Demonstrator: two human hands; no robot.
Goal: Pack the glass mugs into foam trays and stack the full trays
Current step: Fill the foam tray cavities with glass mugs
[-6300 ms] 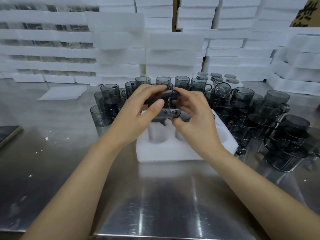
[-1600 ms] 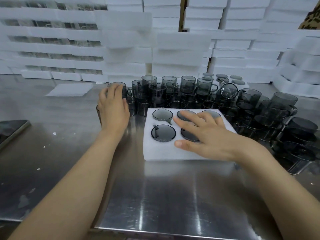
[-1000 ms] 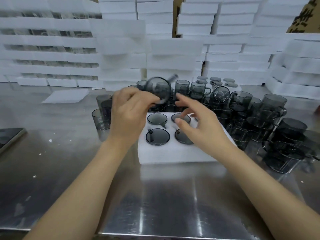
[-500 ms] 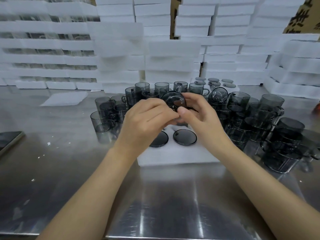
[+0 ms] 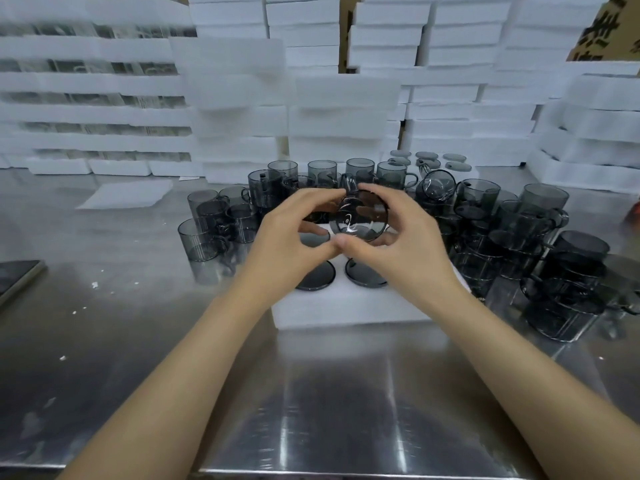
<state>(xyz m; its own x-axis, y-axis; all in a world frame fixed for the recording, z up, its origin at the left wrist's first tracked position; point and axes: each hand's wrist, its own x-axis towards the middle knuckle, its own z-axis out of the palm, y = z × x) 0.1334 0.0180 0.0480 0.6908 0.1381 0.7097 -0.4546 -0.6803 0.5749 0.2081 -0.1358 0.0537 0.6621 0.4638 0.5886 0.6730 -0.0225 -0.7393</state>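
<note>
Since half a second ago, mug (image 5: 358, 216) tipped base-toward-camera, frame centre, above foam tray (image 5: 346, 306). Left hand (image 5: 294, 237) and right hand (image 5: 398, 237) fingers clamped around it. Risk, my read: smooth smoked glass slips, knocks mugs seated below. Foam soft, matte; steel table (image 5: 311, 410) hard.

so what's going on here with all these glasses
A person is packing smoky glass mugs into a white foam tray on a steel table. Both hands, left hand and right hand, hold one mug tilted over the tray's back row. Two packed mugs show in the front row. Loose mugs crowd around the tray, with foam stacks behind.
</note>
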